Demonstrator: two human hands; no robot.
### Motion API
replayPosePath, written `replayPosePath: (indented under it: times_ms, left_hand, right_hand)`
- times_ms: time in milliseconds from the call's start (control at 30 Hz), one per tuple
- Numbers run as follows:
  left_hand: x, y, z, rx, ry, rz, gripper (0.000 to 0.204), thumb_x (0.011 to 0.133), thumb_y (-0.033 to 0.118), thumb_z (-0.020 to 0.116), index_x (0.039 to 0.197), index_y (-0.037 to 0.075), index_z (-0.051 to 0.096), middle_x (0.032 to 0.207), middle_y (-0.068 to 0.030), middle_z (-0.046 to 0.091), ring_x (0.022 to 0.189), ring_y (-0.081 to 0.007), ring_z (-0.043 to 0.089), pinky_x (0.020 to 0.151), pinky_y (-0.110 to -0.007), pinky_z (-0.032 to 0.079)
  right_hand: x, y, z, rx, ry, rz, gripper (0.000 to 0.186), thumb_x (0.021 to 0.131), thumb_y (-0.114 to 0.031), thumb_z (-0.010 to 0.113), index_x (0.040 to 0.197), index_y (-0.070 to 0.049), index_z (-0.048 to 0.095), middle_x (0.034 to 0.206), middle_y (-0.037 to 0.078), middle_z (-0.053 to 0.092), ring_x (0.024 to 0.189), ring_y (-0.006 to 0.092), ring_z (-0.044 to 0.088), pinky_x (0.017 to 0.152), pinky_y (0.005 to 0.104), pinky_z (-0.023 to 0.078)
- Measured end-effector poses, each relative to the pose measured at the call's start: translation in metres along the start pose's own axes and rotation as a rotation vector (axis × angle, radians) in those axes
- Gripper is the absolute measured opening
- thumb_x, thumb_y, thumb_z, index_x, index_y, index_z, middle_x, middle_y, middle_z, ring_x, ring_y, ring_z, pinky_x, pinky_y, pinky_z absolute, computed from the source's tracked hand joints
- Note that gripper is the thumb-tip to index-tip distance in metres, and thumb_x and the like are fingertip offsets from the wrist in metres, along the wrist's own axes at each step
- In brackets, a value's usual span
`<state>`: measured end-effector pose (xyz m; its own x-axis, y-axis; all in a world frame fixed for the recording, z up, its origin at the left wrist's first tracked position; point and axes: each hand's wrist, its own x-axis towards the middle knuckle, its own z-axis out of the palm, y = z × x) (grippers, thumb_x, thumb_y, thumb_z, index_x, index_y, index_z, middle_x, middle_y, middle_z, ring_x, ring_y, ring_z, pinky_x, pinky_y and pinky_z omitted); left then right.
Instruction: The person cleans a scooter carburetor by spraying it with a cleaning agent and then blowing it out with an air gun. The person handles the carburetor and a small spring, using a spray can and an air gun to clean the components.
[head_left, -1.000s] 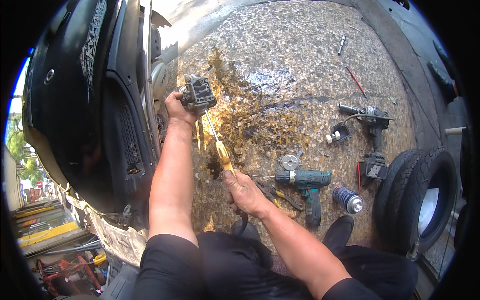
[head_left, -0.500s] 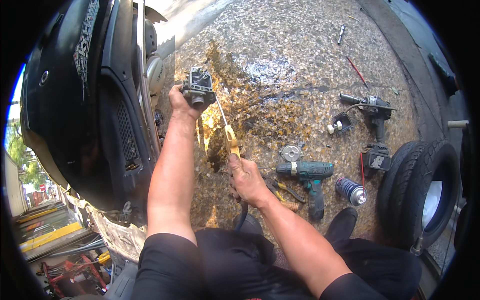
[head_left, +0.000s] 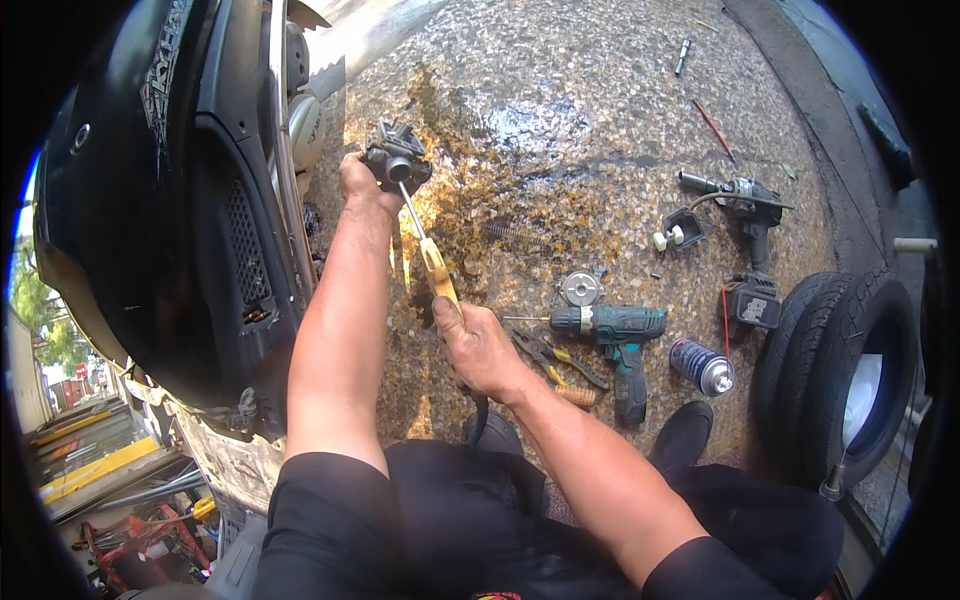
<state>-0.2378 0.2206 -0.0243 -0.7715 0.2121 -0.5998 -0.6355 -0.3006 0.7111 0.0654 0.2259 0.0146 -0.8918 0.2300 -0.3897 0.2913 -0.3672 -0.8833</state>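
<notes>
A grey metal carburetor (head_left: pixel 403 150) is gripped in my left hand (head_left: pixel 366 190), held out over the wet ground. My right hand (head_left: pixel 476 350) is wrapped round a yellow air blow gun (head_left: pixel 437 268), with a dark hose hanging below the fist. The blow gun's thin metal nozzle (head_left: pixel 411 210) points up at the round opening on the carburetor's near side; whether its tip touches or goes in, I cannot tell. Both hands are closed on what they hold, and the left fingers are partly hidden behind the carburetor.
Right of my hands lie a teal drill (head_left: pixel 610 325), pliers (head_left: pixel 560 362), a spray can (head_left: pixel 702 368) and a round metal part (head_left: pixel 580 288). Farther right are an impact wrench (head_left: pixel 752 208), a small black bowl-like part (head_left: pixel 684 230) and tyres (head_left: pixel 800 370). A black vehicle body (head_left: pixel 160 260) stands left.
The carburetor has turned so its round opening faces the blow gun. My right hand has moved up and left, bringing the nozzle from the carburetor's right side to that opening.
</notes>
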Motion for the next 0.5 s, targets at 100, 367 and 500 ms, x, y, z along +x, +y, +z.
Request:
replayPosePath:
  times_ms: [100, 367, 500]
  left_hand:
    - [-0.006, -0.001, 0.003, 0.042, 0.017, -0.015, 0.033, 0.090, 0.034, 0.036, 0.092, 0.009, 0.058, 0.095, -0.0119, 0.064, 0.088, -0.0305, 0.064, 0.081, -0.059, 0.054]
    - [-0.046, -0.004, 0.022, 0.071, 0.043, 0.020, 0.032, 0.094, 0.028, 0.028, 0.090, 0.010, 0.055, 0.094, -0.0130, 0.065, 0.088, -0.0282, 0.065, 0.079, -0.059, 0.056]
    - [-0.054, -0.004, 0.022, 0.144, 0.039, 0.026, 0.037, 0.095, 0.029, 0.026, 0.096, 0.010, 0.057, 0.098, -0.0141, 0.066, 0.091, -0.0285, 0.065, 0.082, -0.059, 0.057]
  right_hand:
    - [-0.001, 0.000, 0.000, -0.002, -0.009, -0.007, 0.068, 0.101, -0.060, 0.041, 0.081, 0.004, 0.056, 0.065, 0.017, 0.056, 0.063, 0.0284, 0.051, 0.063, 0.0440, 0.045]
    - [-0.001, -0.008, -0.004, -0.016, 0.034, 0.042, 0.066, 0.100, -0.060, 0.043, 0.092, 0.004, 0.058, 0.072, 0.019, 0.059, 0.069, 0.0298, 0.055, 0.069, 0.0442, 0.046]
    - [-0.002, -0.003, -0.003, -0.027, 0.087, -0.009, 0.066, 0.100, -0.059, 0.044, 0.087, 0.004, 0.058, 0.068, 0.016, 0.057, 0.066, 0.0273, 0.052, 0.067, 0.0435, 0.046]
